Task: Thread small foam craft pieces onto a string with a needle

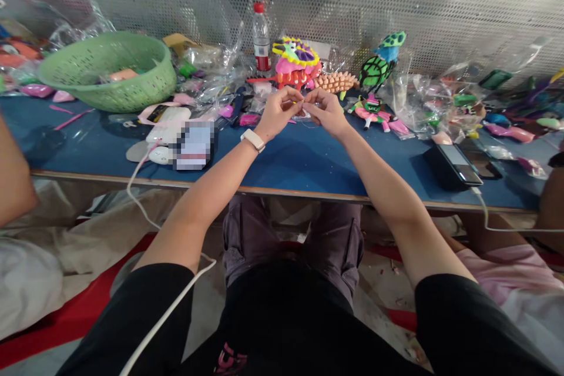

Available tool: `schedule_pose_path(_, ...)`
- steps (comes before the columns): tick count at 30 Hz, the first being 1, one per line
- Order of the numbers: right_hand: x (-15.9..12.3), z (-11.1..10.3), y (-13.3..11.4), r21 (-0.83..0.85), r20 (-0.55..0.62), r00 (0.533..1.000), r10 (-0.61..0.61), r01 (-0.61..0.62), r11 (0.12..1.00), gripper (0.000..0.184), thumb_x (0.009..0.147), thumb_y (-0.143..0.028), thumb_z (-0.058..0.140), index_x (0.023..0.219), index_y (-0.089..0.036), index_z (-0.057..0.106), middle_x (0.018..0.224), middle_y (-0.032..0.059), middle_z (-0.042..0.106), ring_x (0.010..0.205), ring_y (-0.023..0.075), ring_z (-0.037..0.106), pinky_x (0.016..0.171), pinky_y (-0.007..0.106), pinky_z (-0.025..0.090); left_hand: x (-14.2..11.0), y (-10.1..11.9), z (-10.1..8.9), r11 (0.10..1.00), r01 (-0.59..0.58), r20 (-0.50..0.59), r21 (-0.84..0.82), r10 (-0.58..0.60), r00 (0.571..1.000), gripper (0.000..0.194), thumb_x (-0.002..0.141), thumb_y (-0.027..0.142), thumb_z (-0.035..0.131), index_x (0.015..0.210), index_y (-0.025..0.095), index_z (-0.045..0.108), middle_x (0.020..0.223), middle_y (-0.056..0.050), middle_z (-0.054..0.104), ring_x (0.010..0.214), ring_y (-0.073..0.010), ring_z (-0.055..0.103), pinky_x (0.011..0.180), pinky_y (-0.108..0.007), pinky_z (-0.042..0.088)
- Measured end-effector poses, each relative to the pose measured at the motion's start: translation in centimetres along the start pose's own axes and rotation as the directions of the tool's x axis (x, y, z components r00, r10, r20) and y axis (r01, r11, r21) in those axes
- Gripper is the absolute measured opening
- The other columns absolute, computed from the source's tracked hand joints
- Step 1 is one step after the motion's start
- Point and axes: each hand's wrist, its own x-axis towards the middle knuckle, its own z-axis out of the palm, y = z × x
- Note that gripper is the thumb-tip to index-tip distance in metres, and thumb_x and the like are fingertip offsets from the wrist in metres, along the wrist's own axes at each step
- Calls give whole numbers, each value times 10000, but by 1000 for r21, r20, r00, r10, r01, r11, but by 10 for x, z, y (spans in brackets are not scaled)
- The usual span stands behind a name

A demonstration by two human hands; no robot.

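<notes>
My left hand (282,110) and my right hand (325,110) meet above the blue table (304,164), thumbs and fingertips pinched close together. Whatever lies between the fingertips is too small to make out. Just behind my hands are colourful clay figures: an orange and pink one with a purple, yellow-edged crest (297,53), and a tan spiky piece (337,81). To the right of my right hand lies a small pink and green figure (372,110). Left of my left hand sit a dark slim object (238,104) and bright pink packets (250,120).
A green basket (110,76) stands at the left beside a phone (194,145) and white cables. A red-capped bottle (261,41) and a green and black clay turtle shape (379,67) are at the back. Clear plastic bags and another phone (460,164) lie right. People sit on both sides.
</notes>
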Motion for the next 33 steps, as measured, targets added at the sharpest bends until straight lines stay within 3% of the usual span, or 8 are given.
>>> schedule_pose_path(8,-1,0,-6,-21,5,999,37,-37,999,394,891,-541,991,921,-292,688,704,-27,589,707,184,633,648,325,587,2,-6,-5,999,-50,-20,-2,50,999,477,898,608,973,994,220,713,876,-19,695,835,-177,736,817,-349,643)
schedule_pose_path(14,-7,4,-19,50,61,997,55,-58,997,458,816,-557,1051,918,-275,705,825,8,720,813,190,718,667,304,604,0,-4,-9,999,1,17,-45,0,1000,530,861,661,983,945,229,688,866,-19,676,780,-158,690,741,-314,614)
schedule_pose_path(18,-6,4,-16,87,80,997,21,-28,996,481,780,-592,1057,900,-255,736,816,9,754,794,182,736,673,298,628,2,-6,-12,1000,-25,40,-8,26,999,553,857,690,974,937,230,676,875,-11,663,749,-140,665,701,-290,578)
schedule_pose_path(26,5,-4,10,144,130,985,-114,95,985,597,666,-653,1095,898,-233,740,814,0,783,789,169,773,774,309,714,7,-21,-28,981,-132,245,139,95,965,604,962,841,770,1055,253,669,836,-6,618,799,-190,701,741,-344,596)
schedule_pose_path(33,6,-5,16,163,186,976,-115,85,983,582,700,-624,1091,946,-235,735,840,4,782,806,162,773,787,297,713,8,-25,-35,965,-136,342,223,54,938,663,976,917,653,1047,258,636,884,-40,650,846,-235,739,763,-380,611)
